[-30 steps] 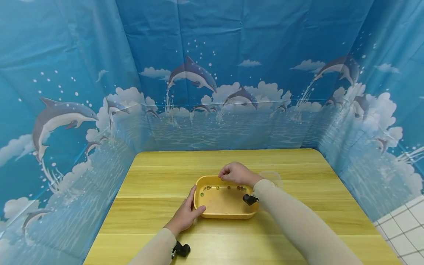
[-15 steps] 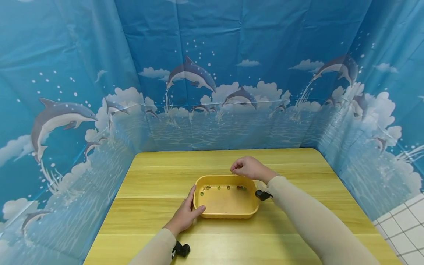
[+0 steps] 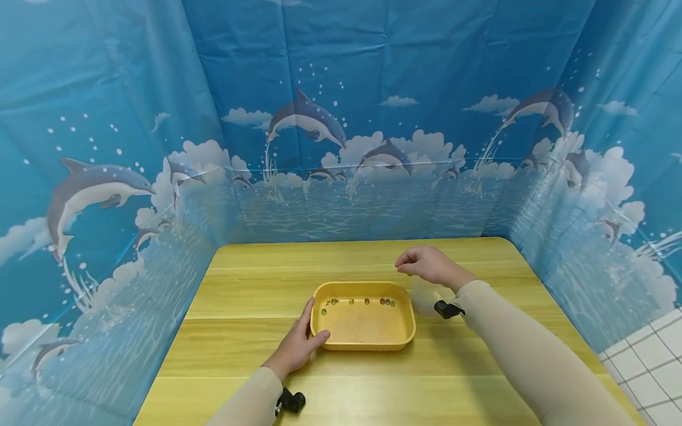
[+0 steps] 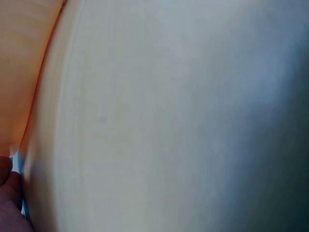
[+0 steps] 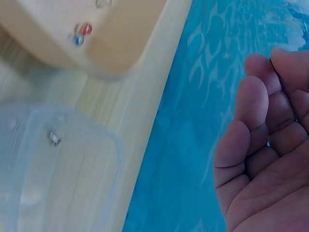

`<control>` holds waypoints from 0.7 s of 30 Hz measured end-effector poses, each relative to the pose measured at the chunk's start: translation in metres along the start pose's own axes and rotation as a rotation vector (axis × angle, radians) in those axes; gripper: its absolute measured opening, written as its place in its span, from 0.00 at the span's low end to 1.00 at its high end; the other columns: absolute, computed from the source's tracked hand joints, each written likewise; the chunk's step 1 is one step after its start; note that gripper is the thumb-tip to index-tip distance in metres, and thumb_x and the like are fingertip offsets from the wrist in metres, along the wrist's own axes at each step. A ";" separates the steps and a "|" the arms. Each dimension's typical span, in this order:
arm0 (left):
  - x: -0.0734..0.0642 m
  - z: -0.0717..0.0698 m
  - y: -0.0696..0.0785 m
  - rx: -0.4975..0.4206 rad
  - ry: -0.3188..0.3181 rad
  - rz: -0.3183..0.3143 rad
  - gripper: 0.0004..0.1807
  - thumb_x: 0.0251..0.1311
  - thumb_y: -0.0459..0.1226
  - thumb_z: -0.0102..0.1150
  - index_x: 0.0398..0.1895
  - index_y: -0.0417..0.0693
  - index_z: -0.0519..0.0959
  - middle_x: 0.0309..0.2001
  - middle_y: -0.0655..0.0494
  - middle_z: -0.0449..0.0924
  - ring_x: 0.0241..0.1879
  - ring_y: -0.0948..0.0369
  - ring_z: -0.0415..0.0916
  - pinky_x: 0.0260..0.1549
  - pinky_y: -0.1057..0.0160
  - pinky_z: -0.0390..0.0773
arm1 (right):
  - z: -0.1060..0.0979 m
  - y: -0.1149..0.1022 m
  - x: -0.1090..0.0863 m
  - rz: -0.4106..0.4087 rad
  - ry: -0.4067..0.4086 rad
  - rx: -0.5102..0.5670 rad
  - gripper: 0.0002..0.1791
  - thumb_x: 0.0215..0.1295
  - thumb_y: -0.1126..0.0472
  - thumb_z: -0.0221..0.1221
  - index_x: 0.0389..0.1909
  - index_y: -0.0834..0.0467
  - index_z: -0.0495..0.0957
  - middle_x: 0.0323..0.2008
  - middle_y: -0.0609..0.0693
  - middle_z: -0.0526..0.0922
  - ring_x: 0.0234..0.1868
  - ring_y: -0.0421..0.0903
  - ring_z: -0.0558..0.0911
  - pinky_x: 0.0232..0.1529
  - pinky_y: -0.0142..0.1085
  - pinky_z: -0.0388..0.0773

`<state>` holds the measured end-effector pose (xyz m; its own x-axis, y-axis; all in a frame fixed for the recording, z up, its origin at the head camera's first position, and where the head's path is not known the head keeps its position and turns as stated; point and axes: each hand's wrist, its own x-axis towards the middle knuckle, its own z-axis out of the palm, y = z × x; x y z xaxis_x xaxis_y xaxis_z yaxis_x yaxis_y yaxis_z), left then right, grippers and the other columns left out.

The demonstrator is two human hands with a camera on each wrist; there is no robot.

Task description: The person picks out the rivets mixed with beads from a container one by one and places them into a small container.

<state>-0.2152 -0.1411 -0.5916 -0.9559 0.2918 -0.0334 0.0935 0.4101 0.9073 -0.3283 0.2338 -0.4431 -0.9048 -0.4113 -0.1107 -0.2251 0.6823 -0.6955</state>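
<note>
In the head view my left hand grips the left end of a yellow plastic tray, its thumb over the front corner and its fingers along the side. Several small glass marbles lie along the tray's back wall. My right hand hovers beyond the tray's back right corner, above and behind a clear plastic container. Thumb and index fingertips meet in the right wrist view, and the other fingers curl. Whether something small sits between them cannot be seen. A shiny marble shows in the clear container.
The wooden table extends around the tray. Blue dolphin-print curtain hangs at the back and both sides. White floor tiles show at the lower right. A black wrist camera is on the right sleeve.
My right hand has moved right and slightly away, from over the tray's back edge to beyond its right corner. The left hand keeps its grip. The marbles in the tray look the same.
</note>
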 end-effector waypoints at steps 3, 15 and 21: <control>0.000 0.000 0.000 0.001 0.007 0.000 0.51 0.76 0.48 0.60 0.88 0.65 0.36 0.80 0.35 0.55 0.74 0.48 0.69 0.73 0.47 0.67 | -0.008 0.009 -0.005 0.011 0.005 -0.004 0.13 0.77 0.53 0.61 0.54 0.53 0.86 0.52 0.51 0.88 0.51 0.49 0.86 0.54 0.49 0.84; 0.000 0.000 0.000 -0.019 0.002 0.000 0.51 0.76 0.48 0.61 0.88 0.65 0.35 0.81 0.34 0.52 0.74 0.48 0.69 0.72 0.49 0.67 | -0.029 0.041 -0.023 0.075 0.032 0.008 0.13 0.77 0.53 0.61 0.53 0.56 0.85 0.50 0.57 0.86 0.48 0.55 0.82 0.49 0.47 0.81; 0.000 0.000 0.000 -0.017 0.006 0.001 0.51 0.76 0.48 0.61 0.88 0.66 0.35 0.82 0.36 0.52 0.76 0.47 0.67 0.73 0.47 0.66 | -0.036 0.054 -0.029 0.097 0.045 0.004 0.14 0.77 0.53 0.61 0.52 0.57 0.85 0.45 0.58 0.85 0.46 0.58 0.81 0.45 0.42 0.78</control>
<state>-0.2151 -0.1407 -0.5918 -0.9575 0.2869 -0.0305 0.0894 0.3954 0.9141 -0.3268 0.3041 -0.4521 -0.9375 -0.3158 -0.1458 -0.1344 0.7155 -0.6856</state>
